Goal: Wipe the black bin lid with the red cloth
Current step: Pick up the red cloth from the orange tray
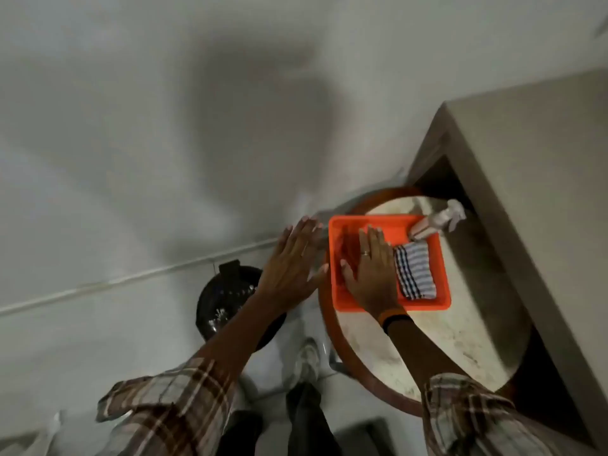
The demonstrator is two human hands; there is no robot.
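Note:
The black bin lid (pixel 223 297) is round and shiny, low on the floor by the wall, partly hidden by my left forearm. The red cloth (pixel 348 255) lies in the left half of an orange tray (pixel 441 291) on a round table. My right hand (pixel 373 269) rests flat over the tray, fingers spread, touching or just above the red cloth, not gripping it. My left hand (pixel 292 258) hovers open, fingers apart, left of the tray and above the bin.
A blue-and-white striped cloth (pixel 414 269) lies in the tray's right half. A spray bottle (pixel 439 220) leans on the tray's far edge. The round table (pixel 460 343) has a wooden rim. A grey cabinet (pixel 526 192) stands right. My shoe (pixel 307 358) is below.

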